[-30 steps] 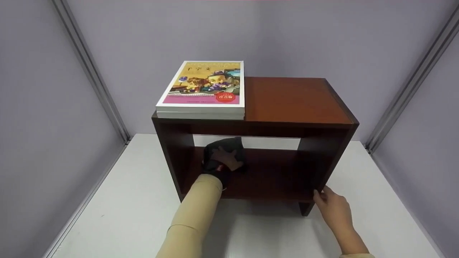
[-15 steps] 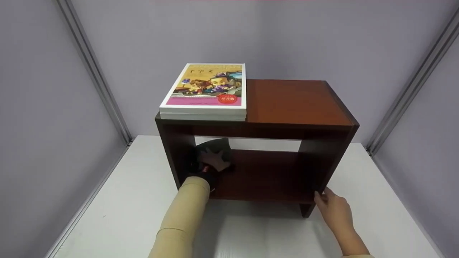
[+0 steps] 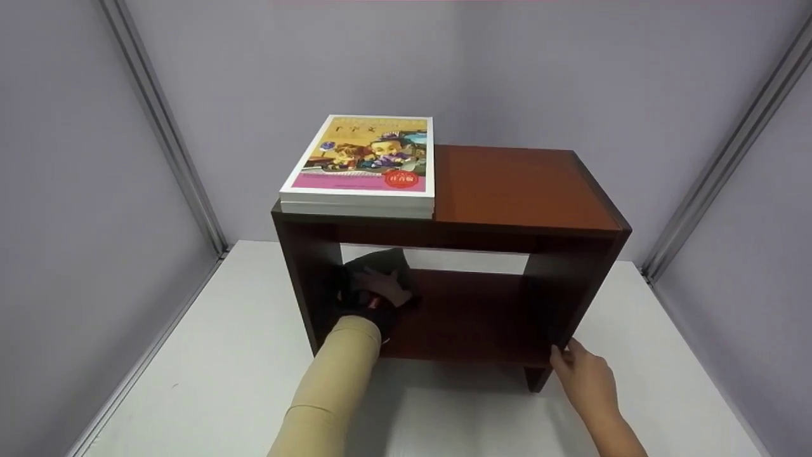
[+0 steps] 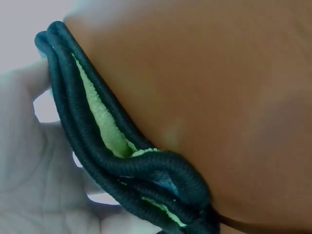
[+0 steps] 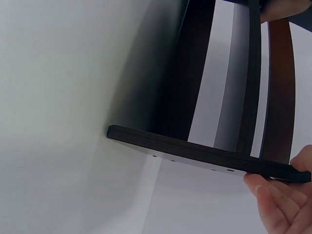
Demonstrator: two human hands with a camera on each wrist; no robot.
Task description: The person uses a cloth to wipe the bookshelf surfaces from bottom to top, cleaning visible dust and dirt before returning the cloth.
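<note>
A small dark wooden shelf unit [image 3: 520,187] stands on the white table. Inside its lower compartment, near the left side panel, my left hand [image 3: 380,287] presses a dark folded cloth [image 3: 387,258] with its fingers spread. The left wrist view shows the cloth's dark piped edges and green inside [image 4: 109,129], lying between the hand [image 4: 29,165] and a brown wood surface [image 4: 234,97]. My right hand [image 3: 587,381] pinches the front edge of the right side panel [image 3: 587,298] low down, thumb on one side and fingers on the other.
Stacked books [image 3: 365,155] with a colourful cover lie on the left half of the shelf unit's top. Grey wall panels [image 3: 539,70] rise behind and on both sides, with metal strips at the corners. White table surface [image 3: 216,381] surrounds the unit.
My left hand has moved with the cloth from nearer the middle of the compartment toward the left panel, then slightly back right. The right hand keeps its grip on the right panel.
</note>
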